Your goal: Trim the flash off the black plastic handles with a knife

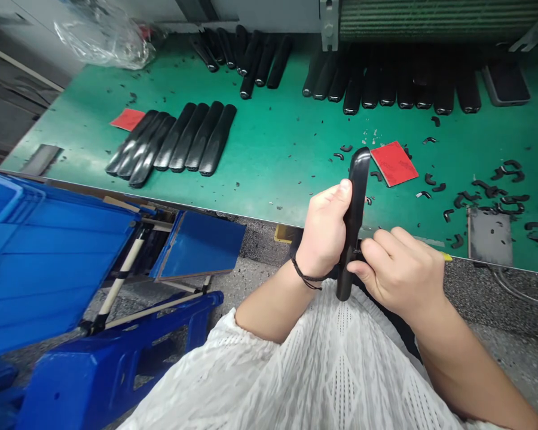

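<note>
My left hand (325, 230) is wrapped round a long black plastic handle part (358, 179), held upright and slightly tilted near the table's front edge. Its broad rounded end points up and its narrower end hangs over my lap. My right hand (401, 266) is closed beside the lower half of the part, thumb against it. It grips a slim knife-like tool whose yellow end (447, 257) shows behind the fingers; a thin dark tip meets the part. Most of the tool is hidden. A red square pad (394, 163) lies just beyond the part.
Similar black parts lie in rows at the left (192, 137), back (264, 63) and back right (388, 89) of the green table (273, 137). Small black scraps (488, 190) litter the right, near a grey plate (491, 239). A phone (506, 83), plastic bag (107, 39) and blue bins (49, 263) surround this.
</note>
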Demonstrator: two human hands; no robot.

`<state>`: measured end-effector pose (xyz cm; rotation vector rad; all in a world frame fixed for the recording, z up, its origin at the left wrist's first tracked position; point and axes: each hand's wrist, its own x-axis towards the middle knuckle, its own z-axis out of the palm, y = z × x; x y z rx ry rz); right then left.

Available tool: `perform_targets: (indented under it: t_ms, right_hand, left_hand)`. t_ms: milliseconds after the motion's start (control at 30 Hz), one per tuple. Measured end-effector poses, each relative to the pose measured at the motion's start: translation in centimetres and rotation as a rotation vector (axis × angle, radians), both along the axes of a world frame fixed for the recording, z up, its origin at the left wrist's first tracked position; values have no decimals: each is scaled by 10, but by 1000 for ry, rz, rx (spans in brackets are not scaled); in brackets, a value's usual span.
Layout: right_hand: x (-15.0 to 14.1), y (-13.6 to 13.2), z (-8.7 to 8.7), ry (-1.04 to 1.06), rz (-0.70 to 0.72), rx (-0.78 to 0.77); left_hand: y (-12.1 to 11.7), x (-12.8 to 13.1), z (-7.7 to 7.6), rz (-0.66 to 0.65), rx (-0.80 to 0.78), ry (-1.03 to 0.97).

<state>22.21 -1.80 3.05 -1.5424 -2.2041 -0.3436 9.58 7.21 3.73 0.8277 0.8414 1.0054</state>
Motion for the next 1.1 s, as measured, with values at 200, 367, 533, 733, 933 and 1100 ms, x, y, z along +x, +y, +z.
perform_targets:
  t_ms: [200, 367, 533, 733, 933, 1100]
  right_hand:
    - [-2, -2, -3, 7, 37, -25]
    - [-6, -7, -5, 11, 67, -70]
    - [-10, -9, -3, -16, 93, -70]
    - [-13, -11, -7, -62, 36, 64]
    - [-21, -14, -22, 431, 85, 49]
    - [-31, -8, -17, 866, 48, -99]
  left_hand:
    - [9, 0, 2, 40, -30, -36]
    - [21, 0, 8, 112, -82, -25]
    - [30, -1, 9, 190, -117, -49]
    - [40, -7, 5, 330, -225, -86]
    - [48, -20, 5, 471, -317, -279]
    - [42, -18, -7, 450, -230, -275]
